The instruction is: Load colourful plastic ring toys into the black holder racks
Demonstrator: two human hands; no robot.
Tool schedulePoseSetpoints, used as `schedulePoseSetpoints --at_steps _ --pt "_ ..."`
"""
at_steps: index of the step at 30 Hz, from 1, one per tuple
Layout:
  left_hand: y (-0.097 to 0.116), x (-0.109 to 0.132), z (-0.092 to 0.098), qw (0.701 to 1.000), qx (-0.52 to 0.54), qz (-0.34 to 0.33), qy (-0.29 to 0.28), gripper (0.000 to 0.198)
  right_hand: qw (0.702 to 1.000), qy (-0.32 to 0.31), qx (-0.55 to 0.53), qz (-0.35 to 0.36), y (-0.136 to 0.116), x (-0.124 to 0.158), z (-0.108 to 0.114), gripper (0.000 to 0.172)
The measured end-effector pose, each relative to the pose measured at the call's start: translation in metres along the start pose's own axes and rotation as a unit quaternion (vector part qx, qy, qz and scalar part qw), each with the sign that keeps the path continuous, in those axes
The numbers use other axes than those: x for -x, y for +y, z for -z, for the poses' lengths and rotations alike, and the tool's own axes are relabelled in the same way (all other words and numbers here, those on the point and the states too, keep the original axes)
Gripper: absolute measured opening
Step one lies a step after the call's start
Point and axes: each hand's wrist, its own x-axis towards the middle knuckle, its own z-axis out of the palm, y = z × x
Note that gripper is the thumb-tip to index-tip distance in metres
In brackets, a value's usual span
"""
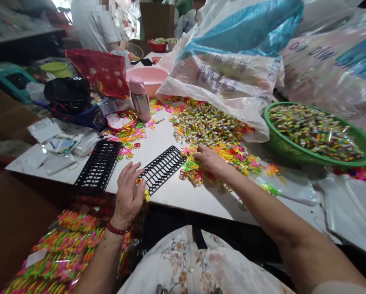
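A black slotted rack (163, 169) lies at an angle on the white table in front of me. My left hand (128, 194), a red bead bracelet on its wrist, is at the rack's near left end with fingers stretched and apart. A small yellow plastic piece (146, 194) shows by its thumb, at the rack's corner. Beyond the rack's right end, my right hand (207, 160) reaches into a heap of bright plastic pieces (192, 171). Its fingers are curled together; what is between them is hidden. Behind that hand spreads a pile of small striped wrapped pieces (205, 124).
Stacked black racks (99, 165) lie to the left, near plastic bags (60, 141). A flask (140, 100) and pink basin (150, 77) stand farther back. A full green basket (319, 157) and large plastic sacks (225, 61) occupy the right. Another person (92, 26) is behind.
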Motion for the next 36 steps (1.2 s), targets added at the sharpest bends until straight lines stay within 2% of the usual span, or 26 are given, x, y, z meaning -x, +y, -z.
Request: schedulePoseSetpoints --at_steps 4,6,10,15,20,22,25,27,29,32,36 --pt "-0.002 -0.004 -0.003 0.999 -0.044 0.007 -0.017 0.048 0.999 0.004 0.047 0.012 0.003 -0.005 0.013 0.016" --pt "-0.005 -0.005 -0.007 0.998 -0.056 0.005 -0.032 0.057 0.995 0.042 0.086 -0.026 0.000 0.001 0.023 0.017" --pt "-0.004 -0.007 -0.011 0.998 -0.064 0.004 -0.028 0.067 0.970 0.108 0.153 -0.157 -0.007 0.011 0.038 0.022" --pt "-0.002 -0.006 -0.010 0.997 -0.071 0.034 -0.001 0.076 0.963 0.152 0.124 -0.182 0.000 0.007 0.039 0.019" --pt "-0.014 -0.003 -0.016 0.997 -0.077 0.023 0.009 0.077 0.980 0.114 0.000 -0.163 0.018 0.008 0.038 0.015" --pt "-0.015 -0.002 -0.017 0.997 -0.075 0.030 0.010 0.077 0.979 0.090 -0.092 -0.156 0.024 0.012 0.039 0.018" --pt "-0.012 -0.001 -0.017 0.996 -0.067 0.053 0.001 0.076 0.946 0.094 -0.279 -0.137 0.027 0.019 0.038 0.029" --pt "-0.011 -0.001 -0.017 0.996 -0.062 0.067 -0.006 0.076 0.921 0.117 -0.346 -0.139 0.024 0.022 0.034 0.036" --pt "-0.010 -0.001 -0.018 0.996 -0.053 0.073 -0.004 0.077 0.908 0.133 -0.374 -0.134 0.016 0.023 0.028 0.039" --pt "-0.009 -0.001 -0.017 0.996 -0.046 0.076 0.001 0.079 0.887 0.119 -0.433 -0.105 -0.005 0.017 0.013 0.036" --pt "-0.006 -0.002 -0.012 0.996 -0.044 0.079 -0.010 0.081 0.849 0.117 -0.509 -0.083 -0.052 -0.003 -0.014 0.029"
